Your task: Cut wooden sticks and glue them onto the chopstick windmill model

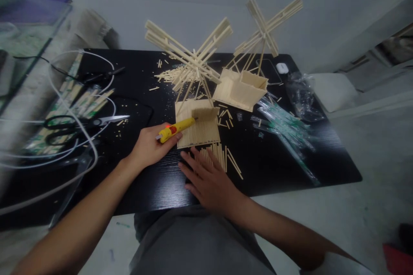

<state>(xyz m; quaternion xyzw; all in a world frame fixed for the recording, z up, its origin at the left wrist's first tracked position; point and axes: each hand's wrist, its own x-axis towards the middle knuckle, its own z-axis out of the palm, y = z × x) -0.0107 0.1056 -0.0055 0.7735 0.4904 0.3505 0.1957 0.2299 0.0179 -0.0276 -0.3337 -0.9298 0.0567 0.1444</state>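
Pale wall at the back, with a black worktop in front of it. Near the middle of the worktop, a front stick windmill, with crossed arms up high and thin legs down to the back of a flat stick base. On this base, a short wall of sticks, side by side. In the left hand, a yellow glue gun with a small red light, the grip closed around its back part. Tip of the gun over the base, close to the short wall; too small to tell if touching. Right hand flat and low, the grip wide with fingers spread, the fingertips over a row of loose sticks just in front of the base. Behind and to the right, a second stick windmill on its own boxy base. By the front legs, a pile of short sticks. Off to the left, black-handled scissors, a white cable and packs of sticks. Off to the right, green and clear wrappers, a crinkly clear bag and a little white case.
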